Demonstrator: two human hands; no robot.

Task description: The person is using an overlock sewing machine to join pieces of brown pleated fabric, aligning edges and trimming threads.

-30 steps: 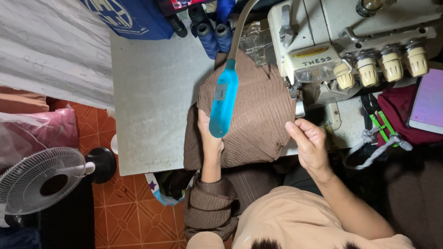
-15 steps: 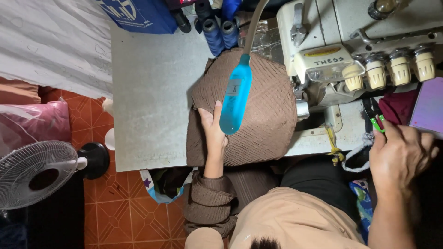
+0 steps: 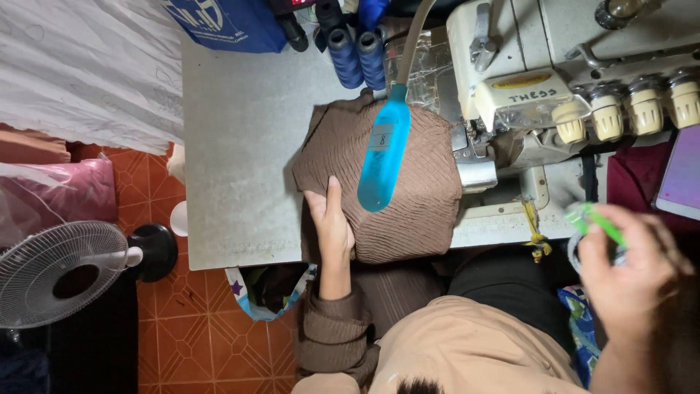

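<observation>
Item: brown ribbed fabric (image 3: 415, 204), lying bunched on the grey bench (image 3: 240, 146), its right edge sitting against the foot area of the pale sewing machine (image 3: 525, 95). A blue lamp head (image 3: 383, 157) on a flexible neck is hanging over its middle.

Handling: judged soft, light and stretchy, likely draping and sliding easily on the smooth bench top; best held flat under the palm or pinched at a folded edge, since the ribs are likely to pull out of shape if tugged.

Left hand (image 3: 332, 222): lying flat on the fabric's near-left corner, fingers together and extended, thumb pointing far; the fabric is spreading right and far from it.

Right hand (image 3: 627, 270): raised well to the right of the fabric, blurred, curled around a green-handled tool (image 3: 594, 222); not touching the fabric.

Surroundings: dark blue thread cones (image 3: 357, 55) standing at the far edge; a white fan (image 3: 58, 273) standing on the tiled floor at left.
</observation>
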